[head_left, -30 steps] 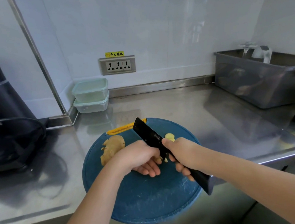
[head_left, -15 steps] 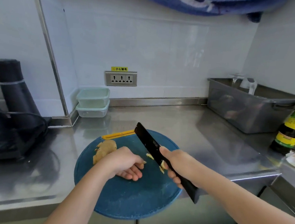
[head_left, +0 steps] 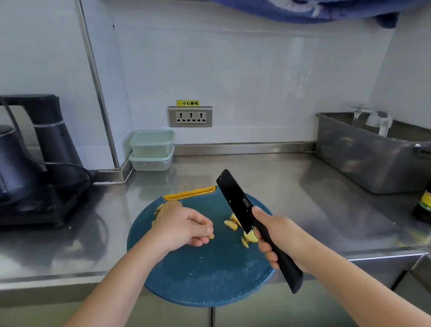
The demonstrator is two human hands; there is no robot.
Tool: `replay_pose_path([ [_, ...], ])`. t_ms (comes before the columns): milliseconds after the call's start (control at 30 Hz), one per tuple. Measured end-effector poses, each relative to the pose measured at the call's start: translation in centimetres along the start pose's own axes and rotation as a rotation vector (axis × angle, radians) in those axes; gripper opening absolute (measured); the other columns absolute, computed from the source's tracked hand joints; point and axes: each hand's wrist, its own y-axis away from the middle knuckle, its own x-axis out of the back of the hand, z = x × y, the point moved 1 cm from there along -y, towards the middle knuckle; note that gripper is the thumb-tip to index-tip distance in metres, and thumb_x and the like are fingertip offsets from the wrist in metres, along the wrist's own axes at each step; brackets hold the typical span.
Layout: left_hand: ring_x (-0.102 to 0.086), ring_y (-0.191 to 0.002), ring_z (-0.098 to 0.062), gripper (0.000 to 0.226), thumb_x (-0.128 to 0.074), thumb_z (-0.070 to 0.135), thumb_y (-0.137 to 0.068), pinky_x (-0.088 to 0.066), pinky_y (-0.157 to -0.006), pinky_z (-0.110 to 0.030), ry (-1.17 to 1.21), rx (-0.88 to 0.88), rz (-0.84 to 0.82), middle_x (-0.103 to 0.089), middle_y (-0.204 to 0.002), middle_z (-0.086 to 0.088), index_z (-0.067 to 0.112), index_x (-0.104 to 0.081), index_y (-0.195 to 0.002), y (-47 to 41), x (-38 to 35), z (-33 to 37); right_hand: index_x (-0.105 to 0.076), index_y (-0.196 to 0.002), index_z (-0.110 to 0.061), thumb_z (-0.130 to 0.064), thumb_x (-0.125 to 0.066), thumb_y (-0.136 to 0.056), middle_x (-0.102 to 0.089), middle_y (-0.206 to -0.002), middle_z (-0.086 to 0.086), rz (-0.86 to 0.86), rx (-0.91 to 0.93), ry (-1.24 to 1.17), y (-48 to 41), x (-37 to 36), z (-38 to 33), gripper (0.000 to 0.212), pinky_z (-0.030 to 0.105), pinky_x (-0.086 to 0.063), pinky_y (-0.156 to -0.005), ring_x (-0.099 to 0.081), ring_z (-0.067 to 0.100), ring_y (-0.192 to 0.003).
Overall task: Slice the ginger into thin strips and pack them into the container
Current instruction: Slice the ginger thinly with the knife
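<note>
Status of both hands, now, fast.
Left hand: fingers curled, pinching a small ginger piece over the cutting board.
Right hand: closed around the handle of the knife, blade tilted up.

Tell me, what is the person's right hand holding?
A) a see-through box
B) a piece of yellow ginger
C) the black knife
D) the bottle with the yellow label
C: the right hand grips the black knife by its handle, blade over the blue cutting board, while the left hand pinches a small ginger piece.
</note>
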Motion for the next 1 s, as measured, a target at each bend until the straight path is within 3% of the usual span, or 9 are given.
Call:
replay_pose_path([
  [367, -0.064, -0.068, -0.004, 0.018, -0.067, 0.006, -0.086, -0.053, -0.067, -0.018, -0.010, 0.022, -0.067, -0.074, -0.090, -0.001, 0.021, -0.075, -0.082, -0.3, -1.3, -0.8, -0.044, -0.075, -0.012, -0.058, -0.035, -0.096, -0.040, -0.050, 0.002, -0.076, 0.044, 0.078, 1.5, 0.4, 1.9, 0.052, 0.025, -0.032, -0.041, -0.033, 0.017, -0.040],
  [500, -0.066, -0.067, -0.006, 0.016, -0.066, 0.003, -0.086, -0.054, -0.065, -0.018, -0.044, -0.019, -0.072, -0.073, -0.081, -0.003, 0.018, -0.072, -0.085, 0.0, -1.2, -0.6, -0.045, -0.073, -0.012, -0.057, -0.035, -0.097, -0.041, -0.050, 0.003, -0.091, 0.069, 0.093, 1.9, 0.4, 2.2, 0.052, 0.024, -0.033, -0.041, -0.033, 0.017, -0.040],
  [667, -0.070, -0.073, -0.010, 0.012, -0.067, 0.001, -0.085, -0.056, -0.069, -0.021, -0.056, -0.056, -0.053, -0.074, -0.084, -0.009, 0.013, -0.070, -0.086, 0.4, -1.0, -0.6, -0.045, -0.074, -0.012, -0.058, -0.036, -0.096, -0.041, -0.051, 0.002, -0.092, 0.066, 0.088, 1.7, 0.3, 2.2, 0.052, 0.024, -0.034, -0.041, -0.033, 0.017, -0.040],
  [833, -0.064, -0.068, -0.004, 0.010, -0.067, 0.010, -0.087, -0.053, -0.065, -0.017, -0.168, -0.060, 0.076, -0.072, -0.086, 0.000, 0.019, -0.069, -0.084, -0.5, -0.7, -0.6, -0.046, -0.074, -0.012, -0.057, -0.037, -0.096, -0.039, -0.049, 0.001, -0.017, 0.095, 0.042, 1.7, 1.7, 0.8, 0.051, 0.021, -0.030, -0.039, -0.031, 0.016, -0.038],
  [933, -0.061, -0.081, -0.002, 0.007, -0.067, 0.019, -0.088, -0.046, -0.067, -0.013, -0.339, -0.086, 0.207, -0.068, -0.096, 0.007, 0.025, -0.067, -0.091, -1.5, -1.3, -0.7, -0.045, -0.075, -0.012, -0.058, -0.038, -0.096, -0.039, -0.049, 0.001, 0.042, 0.085, -0.009, 1.6, 3.2, 0.0, 0.051, 0.022, -0.030, -0.039, -0.032, 0.015, -0.038],
  [1000, -0.055, -0.097, -0.004, 0.023, -0.069, 0.021, -0.086, -0.042, -0.075, -0.016, -0.353, -0.096, 0.236, -0.062, -0.111, 0.004, 0.024, -0.063, -0.107, -2.1, -2.2, -1.0, -0.045, -0.075, -0.012, -0.058, -0.038, -0.096, -0.039, -0.049, 0.001, 0.072, 0.071, -0.035, 1.7, 4.0, -0.2, 0.051, 0.021, -0.030, -0.039, -0.031, 0.015, -0.038],
])
